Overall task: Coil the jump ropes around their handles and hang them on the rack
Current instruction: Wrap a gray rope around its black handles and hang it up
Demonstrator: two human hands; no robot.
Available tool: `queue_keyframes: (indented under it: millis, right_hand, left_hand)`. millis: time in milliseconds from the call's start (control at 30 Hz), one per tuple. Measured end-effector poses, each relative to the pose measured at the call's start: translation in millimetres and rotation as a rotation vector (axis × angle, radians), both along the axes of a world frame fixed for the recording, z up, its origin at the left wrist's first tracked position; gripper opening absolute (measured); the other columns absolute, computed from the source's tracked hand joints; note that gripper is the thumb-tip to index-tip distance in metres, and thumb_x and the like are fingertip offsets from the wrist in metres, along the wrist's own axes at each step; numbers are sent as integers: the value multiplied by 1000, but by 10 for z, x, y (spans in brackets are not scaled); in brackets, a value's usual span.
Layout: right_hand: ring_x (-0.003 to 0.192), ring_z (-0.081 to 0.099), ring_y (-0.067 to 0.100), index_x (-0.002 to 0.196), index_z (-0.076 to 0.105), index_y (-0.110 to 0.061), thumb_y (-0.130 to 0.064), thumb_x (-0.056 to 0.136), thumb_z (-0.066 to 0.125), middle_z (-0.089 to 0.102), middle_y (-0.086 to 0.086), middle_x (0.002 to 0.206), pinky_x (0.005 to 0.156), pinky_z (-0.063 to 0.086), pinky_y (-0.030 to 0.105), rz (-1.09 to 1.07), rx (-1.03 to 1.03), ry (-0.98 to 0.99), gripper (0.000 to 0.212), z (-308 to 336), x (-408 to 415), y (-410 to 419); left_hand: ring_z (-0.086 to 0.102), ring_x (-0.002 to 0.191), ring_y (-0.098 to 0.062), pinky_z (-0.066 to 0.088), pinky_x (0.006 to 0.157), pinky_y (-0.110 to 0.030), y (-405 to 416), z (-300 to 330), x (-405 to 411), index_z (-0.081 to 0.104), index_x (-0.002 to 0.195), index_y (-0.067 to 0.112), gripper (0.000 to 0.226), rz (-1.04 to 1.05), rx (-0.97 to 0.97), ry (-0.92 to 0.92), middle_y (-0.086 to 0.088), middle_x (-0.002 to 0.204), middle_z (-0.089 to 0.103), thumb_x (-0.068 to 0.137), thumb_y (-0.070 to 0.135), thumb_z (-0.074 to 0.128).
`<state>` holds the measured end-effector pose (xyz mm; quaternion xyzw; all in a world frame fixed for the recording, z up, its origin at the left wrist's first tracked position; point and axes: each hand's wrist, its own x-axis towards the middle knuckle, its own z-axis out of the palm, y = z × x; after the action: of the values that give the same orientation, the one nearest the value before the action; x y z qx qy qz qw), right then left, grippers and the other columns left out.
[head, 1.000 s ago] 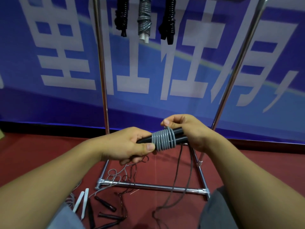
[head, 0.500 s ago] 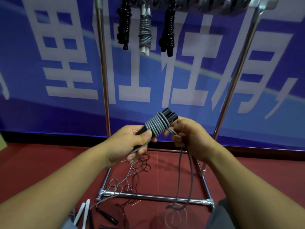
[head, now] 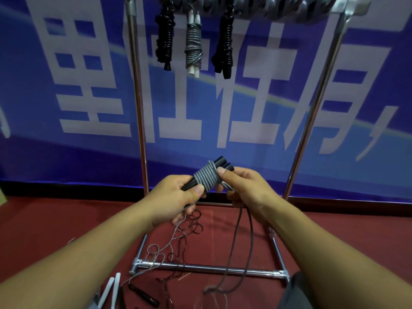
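Behind everything a blue banner printed with large pale characters was stretched across the wall, and a dark red floor ran beneath it. A chrome rack was planted on that floor, and three coiled ropes were already hung from its top bar at about twelve o'clock from the hands — a black bundle, a grey bundle with white handles and another black bundle. At the centre of the view a pair of black handles was held together, with their long axis tilted from seven o'clock up toward one o'clock. The lower ends were gripped by the left hand, thumb pressed against the grey coil wound around the middle. The free ends were met from four o'clock by the right hand, whose fingers were curled round the loose rope where it left the coil — the thumb tip was laid on the last turns. From that hand a long doubled loop was left hanging to the floor at six o'clock, so the coiling was judged well short of done. More cord must be fed over the handles by the right hand, the nearer one to the slack. Uncoiled ropes and spare handles were strewn near the rack's base.
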<state>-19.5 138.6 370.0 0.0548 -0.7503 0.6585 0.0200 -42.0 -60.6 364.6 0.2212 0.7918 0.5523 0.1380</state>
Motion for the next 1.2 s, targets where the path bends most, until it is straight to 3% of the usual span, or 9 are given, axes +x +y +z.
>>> queue_keyframes:
  millis: [200, 367, 433, 567, 800, 900, 1033, 1133, 1200]
  right_hand:
    - [52, 39, 11, 75, 67, -19, -41, 100, 55, 61, -10, 63, 48, 32, 24, -81, 12, 29, 36, -71, -21, -68]
    - [62, 52, 9, 99, 72, -25, -18, 100, 58, 74, -5, 82, 58, 44, 21, -87, 51, 87, 16, -71, -63, -56]
    - [60, 55, 9, 100, 70, -20, -12, 99, 59, 75, -1, 81, 59, 46, 21, -100, 70, 73, 13, -66, -82, -23]
    - [57, 56, 12, 86, 63, -15, -22, 101, 58, 68, 0, 67, 62, 47, 27, -145, 129, 16, 17, -79, -94, 46]
    - [51, 40, 13, 65, 63, -18, -27, 101, 56, 52, -2, 60, 54, 35, 27, -188, 8, -231, 38, -70, -152, 154]
    - [52, 28, 13, 61, 63, -20, -16, 98, 47, 38, -3, 59, 56, 24, 29, -174, -101, -288, 41, -27, -150, 198]
    - [55, 15, 13, 50, 51, -24, -3, 91, 38, 22, -4, 60, 59, 18, 31, -109, -261, -293, 48, 28, -119, 226]
    - [51, 16, 10, 58, 49, -26, -14, 100, 45, 22, -7, 57, 58, 20, 29, -52, -288, -283, 44, 23, -118, 233]
    - [49, 18, 9, 68, 45, -27, -34, 99, 53, 23, -8, 54, 56, 20, 27, 21, -300, -276, 33, 28, -114, 226]
  left_hand:
    - [36, 36, -12, 32, 41, -25, 13, -29, -40, 66, 99, 6, 25, 86, 72, -63, -5, 59, 53, 103, 26, 52]
    - [34, 38, -14, 32, 40, -24, -27, 24, -58, 67, 100, 7, 28, 116, 171, -102, -3, 58, 52, 103, 30, 51]
    - [33, 38, -13, 32, 40, -24, -46, 33, -57, 66, 101, 6, 28, 121, 180, -107, -2, 58, 51, 103, 30, 51]
    - [33, 37, -12, 32, 40, -24, -56, 47, -38, 66, 102, 5, 28, 104, 196, -112, -2, 58, 50, 103, 29, 51]
    - [33, 35, -9, 35, 38, -22, -62, 88, 47, 63, 105, 2, 34, -101, 231, -124, -3, 58, 49, 98, 33, 51]
    - [34, 33, -7, 37, 37, -19, -87, 106, 89, 59, 104, -1, 38, -285, 258, -156, -5, 58, 48, 96, 37, 55]
    - [36, 33, -5, 38, 36, -17, -108, 117, 110, 57, 106, -2, 43, -450, 276, -209, -6, 58, 48, 91, 38, 58]
    - [36, 32, -5, 39, 36, -18, -104, 112, 106, 63, 101, 3, 37, -484, 357, -258, -5, 56, 48, 91, 39, 61]
    - [37, 31, -4, 40, 37, -19, -104, 106, 86, 66, 100, 6, 39, -506, 463, -309, -2, 55, 49, 89, 43, 70]
